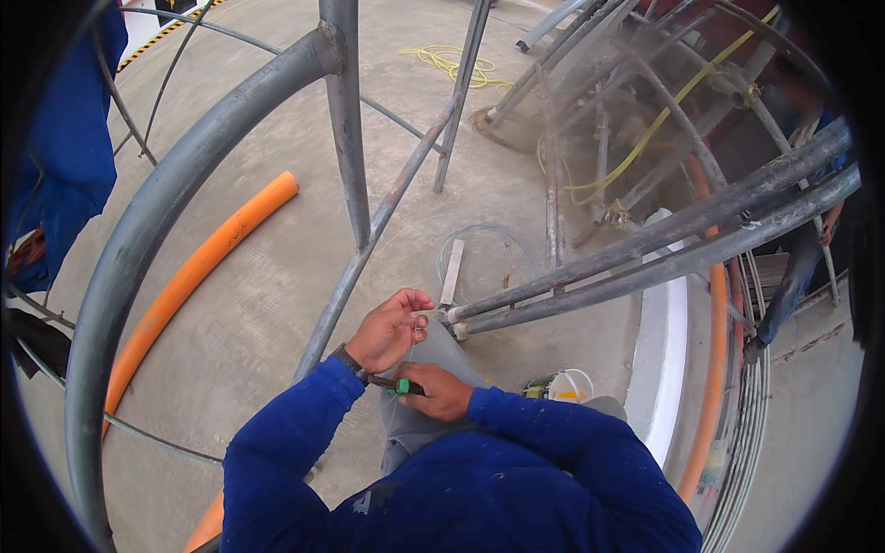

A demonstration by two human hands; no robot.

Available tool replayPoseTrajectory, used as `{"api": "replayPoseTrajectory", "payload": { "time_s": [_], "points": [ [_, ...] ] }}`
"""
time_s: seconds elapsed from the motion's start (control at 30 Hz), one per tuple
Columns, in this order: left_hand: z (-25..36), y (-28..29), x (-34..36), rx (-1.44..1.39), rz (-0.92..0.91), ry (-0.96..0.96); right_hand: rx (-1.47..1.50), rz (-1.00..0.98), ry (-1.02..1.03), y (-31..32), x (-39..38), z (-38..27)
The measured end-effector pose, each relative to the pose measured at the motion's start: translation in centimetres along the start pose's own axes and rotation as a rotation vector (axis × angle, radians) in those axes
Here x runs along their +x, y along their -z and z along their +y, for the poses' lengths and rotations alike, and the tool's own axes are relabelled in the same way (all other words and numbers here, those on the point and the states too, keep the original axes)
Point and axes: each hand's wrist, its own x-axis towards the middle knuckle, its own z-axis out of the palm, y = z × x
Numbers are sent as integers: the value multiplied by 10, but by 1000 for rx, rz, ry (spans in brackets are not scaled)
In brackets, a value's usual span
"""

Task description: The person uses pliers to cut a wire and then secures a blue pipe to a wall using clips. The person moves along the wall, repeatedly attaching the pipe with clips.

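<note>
My left hand is raised just left of two grey pipe ends, fingers curled together on a thin wire. Just below it, my right hand grips green-and-black handled pliers, their metal head pointing left toward my left wrist. Both hands are over my grey-trousered leg. A short pale wooden strip stands or lies beyond the pipe ends, by a loose coil of wire.
Bent grey tubes frame my left, beside an orange conduit. Scaffold-like pipework and a yellow hose lie ahead. A bucket and white curved edge are right. Another person's leg is far right; blue fabric far left.
</note>
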Motion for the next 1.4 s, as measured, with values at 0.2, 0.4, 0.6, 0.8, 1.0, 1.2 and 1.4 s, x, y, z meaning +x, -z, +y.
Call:
{"api": "replayPoseTrajectory", "payload": {
  "time_s": [0.2, 0.4, 0.6, 0.8, 1.0, 1.2, 1.4],
  "points": [
    [7, 2, 0, 343, 293, 65, 52, 128, -99, 20, -9, 3],
    [9, 3, -4, 1244, -102, 282, 470, 509, -222, 63, -22, 16],
    [-9, 1, -8, 1117, -162, 238, 522, 642, -218, 90, -38, 8],
    [-3, 19, 0, 1543, -54, 59, 590, 786, -162, 122, -52, 21],
    [11, 14, 1, 1024, 34, 202, 723, 882, -71, 138, -47, 27],
    [29, -4, 0, 757, 20, 367, 495, 743, -214, 117, -24, 21],
    [24, 3, -6, 871, -24, 438, 367, 728, -218, 106, 0, 25]
  ]
}}
